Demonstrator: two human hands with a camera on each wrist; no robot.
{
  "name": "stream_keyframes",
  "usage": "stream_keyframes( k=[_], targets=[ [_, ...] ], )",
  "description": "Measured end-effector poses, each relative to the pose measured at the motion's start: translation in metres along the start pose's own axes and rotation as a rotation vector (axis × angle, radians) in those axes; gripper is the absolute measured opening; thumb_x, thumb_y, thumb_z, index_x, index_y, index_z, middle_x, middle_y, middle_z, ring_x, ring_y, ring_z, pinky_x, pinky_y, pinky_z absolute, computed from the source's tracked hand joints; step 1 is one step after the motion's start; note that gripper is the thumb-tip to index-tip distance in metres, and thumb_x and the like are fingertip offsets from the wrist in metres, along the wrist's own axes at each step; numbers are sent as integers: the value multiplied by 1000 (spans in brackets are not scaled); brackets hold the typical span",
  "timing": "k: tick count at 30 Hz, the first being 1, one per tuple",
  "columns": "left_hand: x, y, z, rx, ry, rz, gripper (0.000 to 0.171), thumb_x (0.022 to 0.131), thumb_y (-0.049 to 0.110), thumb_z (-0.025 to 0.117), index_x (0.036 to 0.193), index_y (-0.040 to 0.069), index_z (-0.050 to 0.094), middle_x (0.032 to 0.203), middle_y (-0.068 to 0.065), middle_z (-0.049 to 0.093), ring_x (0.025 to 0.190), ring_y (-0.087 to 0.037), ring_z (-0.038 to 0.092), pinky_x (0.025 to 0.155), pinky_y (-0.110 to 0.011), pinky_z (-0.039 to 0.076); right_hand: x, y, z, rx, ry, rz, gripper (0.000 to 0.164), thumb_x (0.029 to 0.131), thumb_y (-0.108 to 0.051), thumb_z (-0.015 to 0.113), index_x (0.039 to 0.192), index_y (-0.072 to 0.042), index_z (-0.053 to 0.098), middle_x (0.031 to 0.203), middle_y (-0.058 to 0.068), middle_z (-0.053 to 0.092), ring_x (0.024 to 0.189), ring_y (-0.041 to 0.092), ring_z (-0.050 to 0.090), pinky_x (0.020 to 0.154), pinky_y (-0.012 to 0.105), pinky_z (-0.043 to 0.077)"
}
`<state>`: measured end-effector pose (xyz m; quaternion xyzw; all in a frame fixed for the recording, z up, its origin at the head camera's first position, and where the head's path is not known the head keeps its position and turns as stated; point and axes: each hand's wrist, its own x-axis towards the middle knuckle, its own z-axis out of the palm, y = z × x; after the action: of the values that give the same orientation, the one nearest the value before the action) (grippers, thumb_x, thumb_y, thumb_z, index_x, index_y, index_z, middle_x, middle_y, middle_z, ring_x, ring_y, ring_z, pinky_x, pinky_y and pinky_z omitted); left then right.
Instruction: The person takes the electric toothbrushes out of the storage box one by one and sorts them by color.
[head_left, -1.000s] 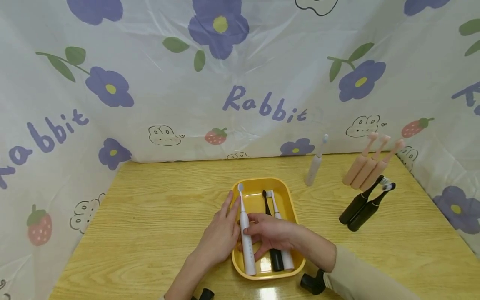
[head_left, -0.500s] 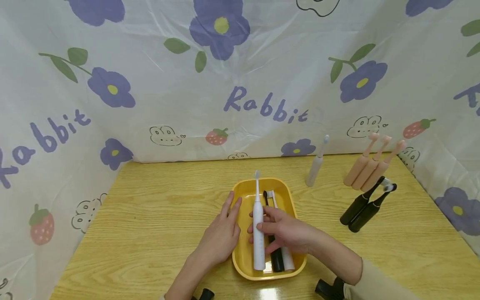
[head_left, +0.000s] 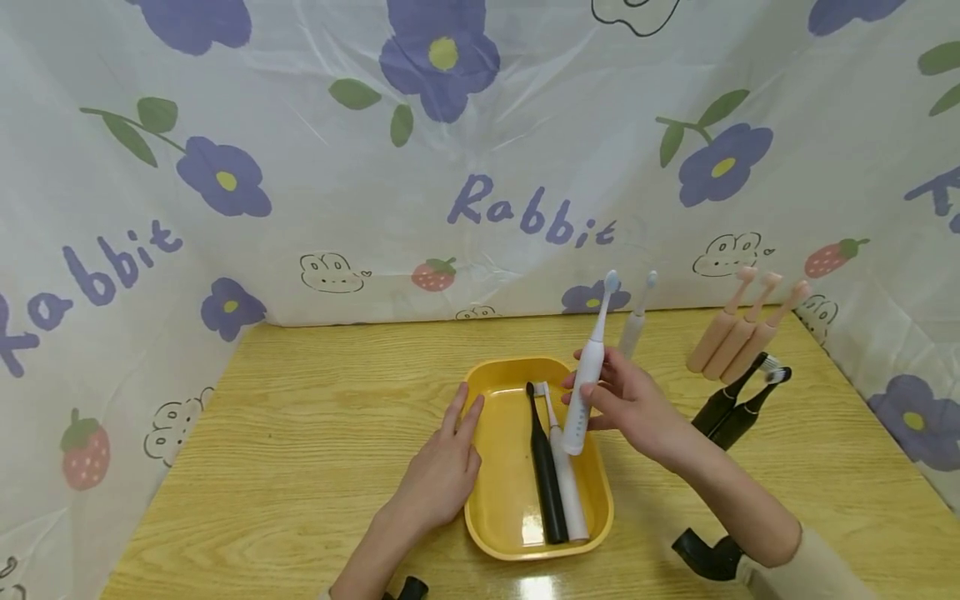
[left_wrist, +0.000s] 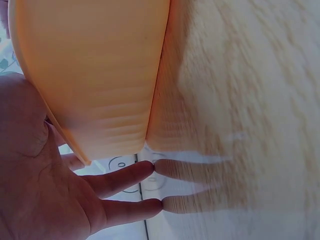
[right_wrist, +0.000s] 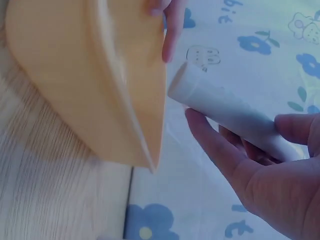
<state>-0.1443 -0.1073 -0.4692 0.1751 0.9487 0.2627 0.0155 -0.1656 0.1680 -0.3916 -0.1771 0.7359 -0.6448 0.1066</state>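
Observation:
A white electric toothbrush (head_left: 585, 387) is gripped by my right hand (head_left: 641, 408), held tilted with its head up above the tray's right rim. In the right wrist view, the thumb and fingers (right_wrist: 210, 137) are around its handle (right_wrist: 225, 107). My left hand (head_left: 441, 475) rests against the left side of the yellow tray (head_left: 498, 475), fingers fairly straight. In the left wrist view, two fingertips (left_wrist: 150, 167) touch the table beside the tray wall (left_wrist: 95, 80). A black toothbrush (head_left: 550, 492) and a white toothbrush (head_left: 572, 496) lie side by side in the tray.
To the right, a white toothbrush (head_left: 632, 329) stands upright, partly behind the right hand. Several pink toothbrushes (head_left: 735, 337) stand farther right, with two black toothbrushes (head_left: 738, 412) in front, partly hidden by the right arm. A printed cloth (head_left: 510, 150) backs the wooden table (head_left: 322, 433).
My right hand has lifted the white toothbrush from the tray's left side and carried it up and rightward. The left hand has stayed at the tray's left edge.

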Motion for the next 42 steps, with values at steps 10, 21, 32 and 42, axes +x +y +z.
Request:
stream_keyframes(
  k=[10, 21, 32, 42],
  targets=[
    [1, 0, 1, 1, -3, 5, 61, 104, 10, 44, 163, 6, 27, 171, -12, 9, 125, -44, 57, 89, -53, 53, -5, 6, -12, -239, 218, -91, 41, 109, -4, 45, 146, 7, 33, 129, 25, 56, 120, 45, 59, 88, 54, 57],
    [2, 0, 1, 4, -7, -1, 61, 104, 11, 43, 163, 6, 27, 171, -11, 9, 126, -44, 56, 91, -53, 52, -1, 45, -26, -499, 573, -79, 41, 104, -7, 57, 140, 8, 44, 125, 29, 62, 111, 46, 64, 88, 63, 54],
    [1, 0, -1, 7, -24, -23, 61, 104, 12, 44, 163, 8, 27, 172, -8, 6, 127, -46, 54, 95, -57, 51, 13, 83, -35, -480, 754, -10, 42, 103, -4, 58, 139, 11, 45, 125, 34, 59, 111, 48, 63, 89, 60, 53],
    [1, 0, 0, 1, -18, -25, 62, 104, 13, 45, 163, 9, 27, 172, -8, 6, 131, -45, 50, 97, -59, 50, 30, 93, -41, -450, 777, -37, 39, 105, -5, 53, 139, 11, 42, 128, 31, 55, 118, 48, 58, 92, 61, 51]
  ],
)
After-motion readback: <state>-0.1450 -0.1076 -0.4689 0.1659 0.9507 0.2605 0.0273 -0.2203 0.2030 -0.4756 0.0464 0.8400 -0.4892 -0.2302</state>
